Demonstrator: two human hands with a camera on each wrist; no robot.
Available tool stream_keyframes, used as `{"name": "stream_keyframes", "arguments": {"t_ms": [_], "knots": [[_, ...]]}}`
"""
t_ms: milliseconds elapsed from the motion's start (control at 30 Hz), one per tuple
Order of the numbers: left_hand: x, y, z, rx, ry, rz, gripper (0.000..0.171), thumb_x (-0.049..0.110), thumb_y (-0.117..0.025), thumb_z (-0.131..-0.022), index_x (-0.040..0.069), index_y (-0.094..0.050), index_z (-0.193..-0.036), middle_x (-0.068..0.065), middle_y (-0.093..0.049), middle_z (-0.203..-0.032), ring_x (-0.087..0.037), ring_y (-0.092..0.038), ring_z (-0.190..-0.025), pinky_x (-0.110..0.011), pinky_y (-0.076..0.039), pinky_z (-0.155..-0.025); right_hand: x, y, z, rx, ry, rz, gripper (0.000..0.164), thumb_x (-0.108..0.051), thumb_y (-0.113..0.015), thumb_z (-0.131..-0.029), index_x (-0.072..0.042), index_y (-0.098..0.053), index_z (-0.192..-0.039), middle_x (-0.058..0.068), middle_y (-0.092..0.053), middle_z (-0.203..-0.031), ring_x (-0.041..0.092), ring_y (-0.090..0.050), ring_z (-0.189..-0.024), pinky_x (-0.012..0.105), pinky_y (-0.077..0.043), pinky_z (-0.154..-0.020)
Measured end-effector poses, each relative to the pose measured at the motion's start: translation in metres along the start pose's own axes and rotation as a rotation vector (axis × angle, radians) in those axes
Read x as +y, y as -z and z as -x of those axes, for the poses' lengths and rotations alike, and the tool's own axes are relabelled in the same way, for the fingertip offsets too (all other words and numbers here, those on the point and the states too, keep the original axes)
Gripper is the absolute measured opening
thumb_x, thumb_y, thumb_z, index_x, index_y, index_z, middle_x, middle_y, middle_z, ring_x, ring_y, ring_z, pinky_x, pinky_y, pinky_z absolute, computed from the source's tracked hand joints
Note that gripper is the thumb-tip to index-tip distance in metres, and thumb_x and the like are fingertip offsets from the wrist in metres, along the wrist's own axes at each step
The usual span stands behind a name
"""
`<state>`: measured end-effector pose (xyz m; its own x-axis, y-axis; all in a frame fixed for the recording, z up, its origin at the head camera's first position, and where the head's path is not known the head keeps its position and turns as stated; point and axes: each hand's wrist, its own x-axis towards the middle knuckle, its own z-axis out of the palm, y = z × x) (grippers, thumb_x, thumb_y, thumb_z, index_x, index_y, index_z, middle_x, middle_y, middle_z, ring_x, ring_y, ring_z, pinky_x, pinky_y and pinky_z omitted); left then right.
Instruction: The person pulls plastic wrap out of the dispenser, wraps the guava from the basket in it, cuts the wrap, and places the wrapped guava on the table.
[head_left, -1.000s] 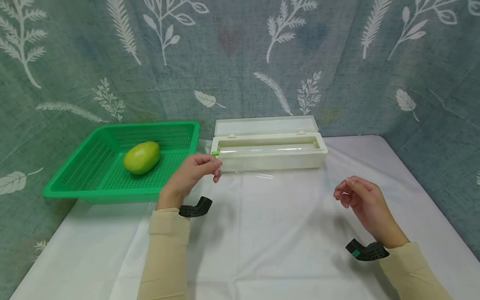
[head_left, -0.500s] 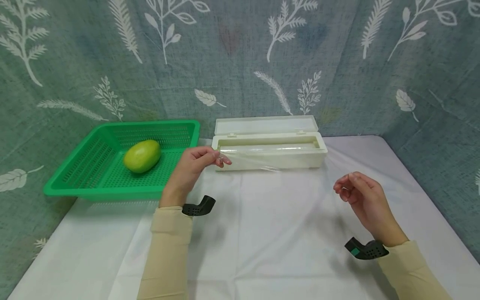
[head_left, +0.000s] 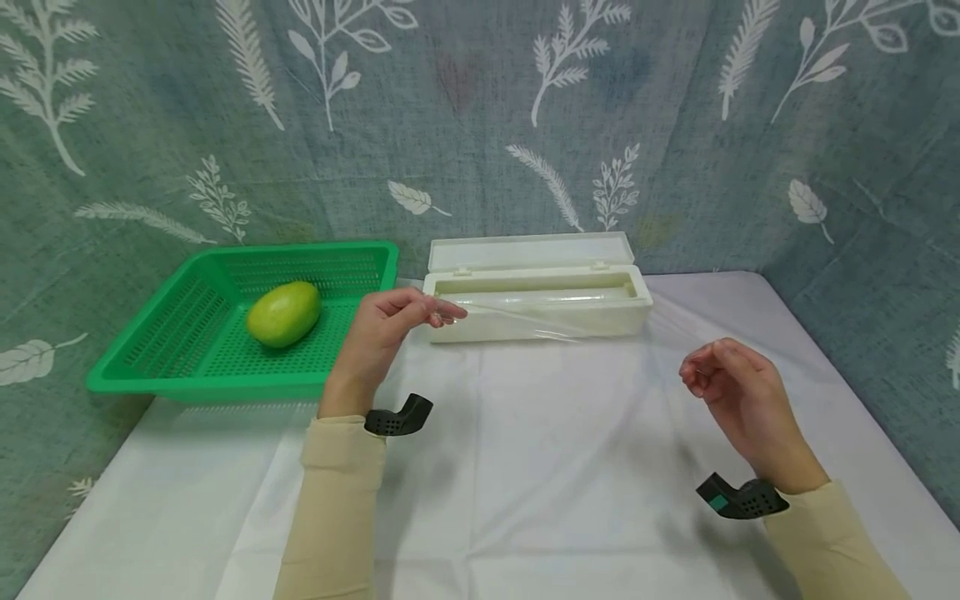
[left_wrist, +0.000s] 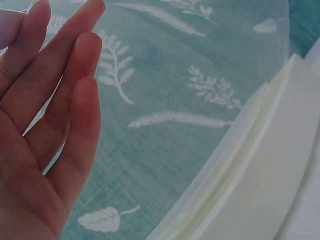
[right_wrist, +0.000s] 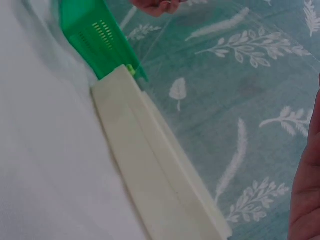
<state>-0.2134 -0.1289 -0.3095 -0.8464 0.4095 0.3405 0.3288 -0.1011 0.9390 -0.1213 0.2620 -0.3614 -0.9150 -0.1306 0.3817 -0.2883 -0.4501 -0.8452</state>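
In the head view my left hand (head_left: 384, 337) is raised before the left end of a white cling film box (head_left: 540, 321). Its thumb and index finger pinch one corner of a clear sheet of cling film (head_left: 558, 335). At the right, my right hand (head_left: 746, 404) pinches the other side, and the film stretches between the hands. The box lid (head_left: 528, 252) stands open and a film roll (head_left: 532, 297) lies inside. In the left wrist view the other left fingers (left_wrist: 85, 110) are loosely spread. Only an edge of the right hand (right_wrist: 306, 195) shows in the right wrist view.
A green plastic basket (head_left: 217, 385) stands at the left with a yellow-green mango (head_left: 283, 315) in it. White cloth (head_left: 540, 500) covers the table. A leaf-patterned grey-green curtain (head_left: 465, 108) hangs behind and at both sides.
My left hand has risen slightly and moved right, and the film now shows lifted in front of the box. The right hand has shifted a little right and up. Basket and box have not moved.
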Motion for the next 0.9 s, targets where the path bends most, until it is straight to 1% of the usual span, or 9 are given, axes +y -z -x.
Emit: {"name": "stream_keyframes", "arguments": {"t_ms": [67, 133, 300, 467, 567, 733, 900], "knots": [[0.003, -0.001, 0.001, 0.007, 0.008, -0.015, 0.023, 0.015, -0.054, -0.089, 0.002, -0.059, -0.07, -0.019, -0.064, -0.093, -0.035, -0.056, -0.094, -0.044, -0.036, -0.089, -0.001, 0.0, 0.0, -0.027, 0.021, -0.026, 0.035, 0.001, -0.024, -0.096, 0.008, -0.058, -0.095, 0.013, -0.061, -0.087, 0.022, -0.055, -0.079, 0.027, -0.046, -0.069], [0.007, -0.001, 0.002, 0.014, 0.003, -0.029, 0.024, 0.016, -0.054, -0.089, 0.002, -0.059, -0.07, -0.019, -0.064, -0.092, -0.034, -0.057, -0.094, -0.044, -0.035, -0.089, -0.003, 0.0, 0.0, -0.037, 0.037, -0.028, 0.036, 0.002, -0.023, -0.096, 0.008, -0.058, -0.096, 0.014, -0.061, -0.088, 0.023, -0.055, -0.079, 0.028, -0.046, -0.069], [0.016, -0.002, 0.004, 0.02, -0.034, -0.04, 0.024, 0.017, -0.055, -0.089, 0.001, -0.06, -0.071, -0.019, -0.063, -0.088, -0.035, -0.058, -0.091, -0.042, -0.036, -0.092, -0.009, -0.002, 0.0, -0.044, 0.056, -0.014, 0.036, 0.003, -0.023, -0.095, 0.009, -0.058, -0.096, 0.014, -0.062, -0.088, 0.023, -0.055, -0.08, 0.028, -0.046, -0.07], [0.023, -0.004, 0.008, 0.028, 0.005, -0.067, 0.024, 0.018, -0.056, -0.088, -0.001, -0.059, -0.073, -0.016, -0.062, -0.088, -0.032, -0.059, -0.09, -0.04, -0.036, -0.093, -0.014, -0.003, 0.002, -0.052, 0.052, -0.008, 0.036, 0.003, -0.022, -0.095, 0.009, -0.058, -0.097, 0.014, -0.061, -0.089, 0.023, -0.055, -0.082, 0.028, -0.046, -0.072], [0.024, -0.005, 0.009, 0.033, 0.013, -0.085, 0.024, 0.017, -0.056, -0.088, -0.002, -0.059, -0.073, -0.016, -0.06, -0.084, -0.033, -0.057, -0.087, -0.04, -0.038, -0.091, -0.015, -0.002, 0.003, -0.059, 0.057, -0.008, 0.037, 0.004, -0.022, -0.095, 0.009, -0.058, -0.096, 0.014, -0.061, -0.089, 0.023, -0.055, -0.081, 0.029, -0.046, -0.072], [0.027, -0.005, 0.01, 0.039, 0.018, -0.105, 0.024, 0.017, -0.056, -0.088, 0.0, -0.06, -0.072, -0.016, -0.06, -0.083, -0.033, -0.057, -0.086, -0.04, -0.04, -0.088, -0.014, -0.001, 0.004, -0.071, 0.06, -0.016, 0.037, 0.005, -0.021, -0.095, 0.009, -0.058, -0.095, 0.014, -0.061, -0.088, 0.024, -0.055, -0.081, 0.03, -0.046, -0.072], [0.029, -0.004, 0.01, 0.044, 0.003, -0.107, 0.024, 0.016, -0.056, -0.088, 0.001, -0.059, -0.07, -0.017, -0.059, -0.083, -0.034, -0.057, -0.085, -0.041, -0.04, -0.088, -0.015, -0.003, 0.003, -0.058, 0.046, 0.013, 0.037, 0.004, -0.022, -0.095, 0.008, -0.059, -0.093, 0.013, -0.061, -0.087, 0.024, -0.055, -0.08, 0.029, -0.047, -0.072]]}}
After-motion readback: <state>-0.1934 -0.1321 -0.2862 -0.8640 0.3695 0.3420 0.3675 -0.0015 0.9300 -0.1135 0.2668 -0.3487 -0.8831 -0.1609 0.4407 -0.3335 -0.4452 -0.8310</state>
